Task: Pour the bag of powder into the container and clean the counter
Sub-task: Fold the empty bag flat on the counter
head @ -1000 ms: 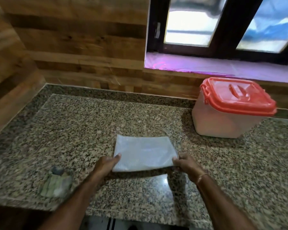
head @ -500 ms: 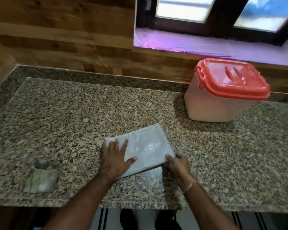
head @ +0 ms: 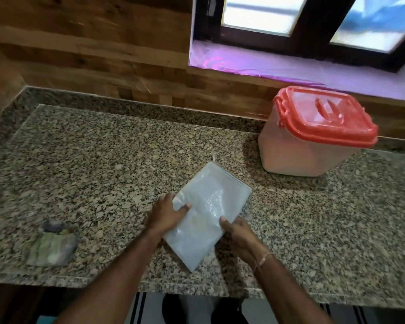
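A flat white plastic bag of powder point(head: 208, 211) lies slanted on the granite counter point(head: 117, 174), its near corner pointing at the front edge. My left hand point(head: 167, 212) grips its left edge with the thumb on top. My right hand point(head: 237, 232) holds its right edge, thumb pressed on the bag. A translucent container point(head: 297, 150) with a shut red lid point(head: 325, 115) stands at the back right, apart from the bag. A folded greenish cloth point(head: 53, 245) lies at the front left of the counter.
A wood-panelled wall point(head: 91, 43) runs behind the counter. A window with a purple-lit sill point(head: 278, 66) is above the container. The counter's front edge point(head: 197, 291) is just under my forearms, with striped floor below.
The bag has turned from lying square to slanted, its near end drawn toward the front edge. My left hand went from flat on top of it to gripping its side.
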{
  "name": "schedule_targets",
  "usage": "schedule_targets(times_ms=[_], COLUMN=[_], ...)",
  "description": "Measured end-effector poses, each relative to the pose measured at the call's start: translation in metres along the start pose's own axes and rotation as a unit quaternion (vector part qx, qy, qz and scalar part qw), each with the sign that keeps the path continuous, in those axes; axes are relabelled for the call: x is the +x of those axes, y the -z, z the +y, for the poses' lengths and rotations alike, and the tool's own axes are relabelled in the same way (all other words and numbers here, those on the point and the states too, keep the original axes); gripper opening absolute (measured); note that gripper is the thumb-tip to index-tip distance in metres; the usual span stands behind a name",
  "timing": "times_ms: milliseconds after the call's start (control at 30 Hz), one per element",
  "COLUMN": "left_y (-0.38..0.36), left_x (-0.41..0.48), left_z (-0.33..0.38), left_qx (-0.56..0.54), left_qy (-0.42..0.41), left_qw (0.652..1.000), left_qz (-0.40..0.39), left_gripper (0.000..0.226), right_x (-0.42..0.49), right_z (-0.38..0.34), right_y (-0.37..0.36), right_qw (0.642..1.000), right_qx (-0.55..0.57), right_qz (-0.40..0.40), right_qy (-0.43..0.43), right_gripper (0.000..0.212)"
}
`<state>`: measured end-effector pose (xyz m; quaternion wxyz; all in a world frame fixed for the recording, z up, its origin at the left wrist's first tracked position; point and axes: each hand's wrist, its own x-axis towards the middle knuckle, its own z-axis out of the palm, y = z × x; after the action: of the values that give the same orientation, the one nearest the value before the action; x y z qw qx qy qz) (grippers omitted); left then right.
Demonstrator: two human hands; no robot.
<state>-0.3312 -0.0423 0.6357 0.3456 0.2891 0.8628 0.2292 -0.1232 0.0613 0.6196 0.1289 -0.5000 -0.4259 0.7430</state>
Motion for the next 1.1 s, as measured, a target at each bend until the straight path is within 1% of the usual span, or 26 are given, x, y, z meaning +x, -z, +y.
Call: schedule_targets(times_ms=[33,67,100,133,200,267,333,400,433,500,567,633,667,733,800,900,1000,1100], left_y=[0.005,0.008,0.011,0.012,0.008,0.001,-0.006,-0.012,-0.013,-0.012,-0.005,-0.001,-0.002,-0.009,-0.024,-0.045,-0.055,-0.06], left_x=[0.002,0.001,-0.002,-0.004,-0.01,-0.013,-0.021,-0.023,-0.027,-0.036,-0.047,-0.064,-0.074,-0.092,-0.109,-0.133,-0.163,-0.189], left_z=[0.003,0.004,0.007,0.011,0.018,0.023,0.027,0.026,0.026,0.033,0.041,0.049,0.055,0.062,0.069,0.076,0.083,0.081], left_qx=[-0.111,-0.2,-0.254,-0.28,-0.319,-0.364,-0.376,-0.326,-0.294,-0.254,-0.259,-0.312,-0.33,-0.352,-0.392,-0.44,-0.462,-0.425], left_qy=[0.013,0.026,0.03,0.035,0.043,0.056,0.062,0.061,0.056,0.053,0.062,0.077,0.082,0.087,0.106,0.104,0.101,0.086], left_qw=[0.993,0.977,0.962,0.954,0.944,0.929,0.924,0.943,0.954,0.964,0.959,0.939,0.932,0.921,0.899,0.865,0.833,0.826], left_qz=[-0.042,-0.072,-0.095,-0.101,-0.069,-0.032,-0.016,0.0,0.019,0.062,0.096,0.12,0.127,0.141,0.165,0.219,0.287,0.36], left_gripper=[0.059,0.052,0.045,0.039,0.027,0.015,0.009,0.011,0.012,0.016,0.017,0.015,0.014,0.018,0.023,0.027,0.034,0.042], right_x=[-0.002,-0.004,-0.007,-0.009,-0.013,-0.012,-0.009,-0.006,-0.006,-0.009,-0.009,-0.012,-0.012,-0.013,-0.018,-0.029,-0.045,-0.053], right_z=[-0.005,-0.01,-0.015,-0.021,-0.029,-0.033,-0.031,-0.03,-0.034,-0.045,-0.056,-0.068,-0.072,-0.079,-0.083,-0.085,-0.086,-0.073], right_y=[0.004,0.008,0.012,0.016,0.024,0.031,0.04,0.045,0.045,0.044,0.041,0.042,0.045,0.051,0.057,0.061,0.062,0.053], right_qw=[1.0,0.999,0.997,0.996,0.993,0.987,0.984,0.984,0.983,0.98,0.981,0.981,0.979,0.974,0.964,0.95,0.957,0.967], right_qx=[-0.018,-0.035,-0.05,-0.062,-0.093,-0.138,-0.153,-0.142,-0.143,-0.148,-0.127,-0.098,-0.097,-0.116,-0.144,-0.176,-0.126,-0.068], right_qz=[-0.018,-0.034,-0.046,-0.05,-0.053,-0.037,-0.005,0.02,0.02,-0.009,-0.071,-0.128,-0.14,-0.139,-0.13,-0.124,-0.182,-0.206], right_qy=[0.011,0.021,0.029,0.034,0.052,0.072,0.095,0.105,0.115,0.135,0.126,0.107,0.109,0.139,0.181,0.228,0.187,0.133], right_gripper=[0.028,0.028,0.029,0.029,0.028,0.029,0.026,0.025,0.027,0.025,0.02,0.022,0.025,0.031,0.038,0.058,0.06,0.055])
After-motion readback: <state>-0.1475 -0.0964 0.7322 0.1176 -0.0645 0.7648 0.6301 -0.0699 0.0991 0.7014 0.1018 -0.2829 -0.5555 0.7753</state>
